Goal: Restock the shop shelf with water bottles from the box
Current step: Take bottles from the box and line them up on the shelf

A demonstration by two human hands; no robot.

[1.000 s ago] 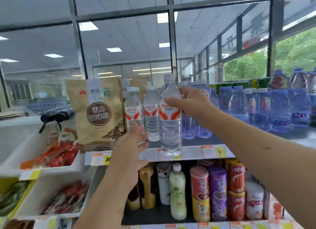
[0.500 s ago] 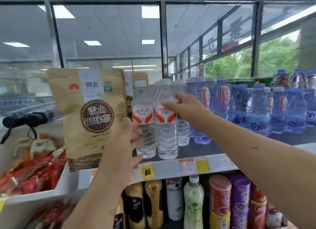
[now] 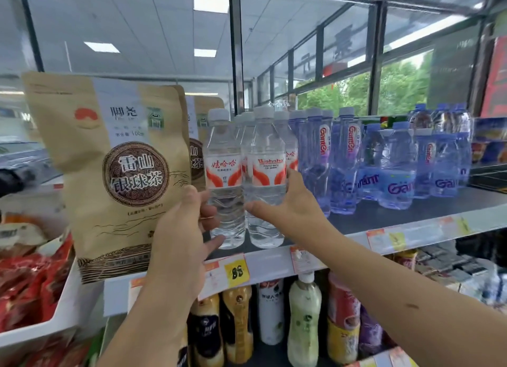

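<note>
Two clear water btls w/ red-and-white labels stand upright on the shelf [image 3: 439,204], just right of the brown tea bag [image 3: 118,174]. The left bottle [image 3: 223,174] is next to the bag. The right bottle [image 3: 267,174] is one place further from it, and the two are side by side, touching or nearly so. More of the same brand stand behind them.

The right hand [image 3: 290,210] grips the right bottle below its label, thumb across the front, fingers round the side away from the tea bag. 0.5 s ago this hand sat higher, at label level. 1 s ago that bottle stood out at the shelf's front lip, ahead of the row; now it's level w/ the left bottle.

The left hand [image 3: 181,246] is btwn the tea bag and the left bottle. Its fingers bend round the bottle's lower part on the bag side, and the thumb lies along the front near the base. 0.5 s ago the fingers were spread loose; now they've closed on it.

Blue-tinted bottles [image 3: 343,161] stand further right of the tea bag, past the right bottle. Below and right of the bag, a yellow price tag [image 3: 236,270] sits on the shelf's front strip, w/ a row of drinks [image 3: 304,322] under it. Left of the bag is a white tray [image 3: 71,306] w/ red packets. The view is closer than 0.5 s ago.
</note>
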